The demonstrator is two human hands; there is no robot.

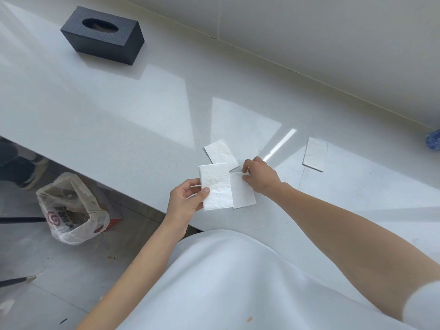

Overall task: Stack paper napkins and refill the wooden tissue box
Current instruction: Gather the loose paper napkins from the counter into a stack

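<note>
My left hand (185,201) holds a small stack of folded white napkins (216,185) just above the counter's near edge, thumb on top. My right hand (260,178) pinches the top corner of another folded napkin (242,194) lying flat on the counter beside the stack. A third napkin (220,152) lies just beyond them, and a fourth napkin (315,154) lies apart to the right. The dark tissue box (104,38), with an oval slot on top, stands far off at the counter's back left.
The pale grey counter (119,110) runs along a white wall. A blue object (434,140) shows at the right edge. On the floor below left sits a plastic bag (71,210) with rubbish, and someone's shoes (28,172) are near it.
</note>
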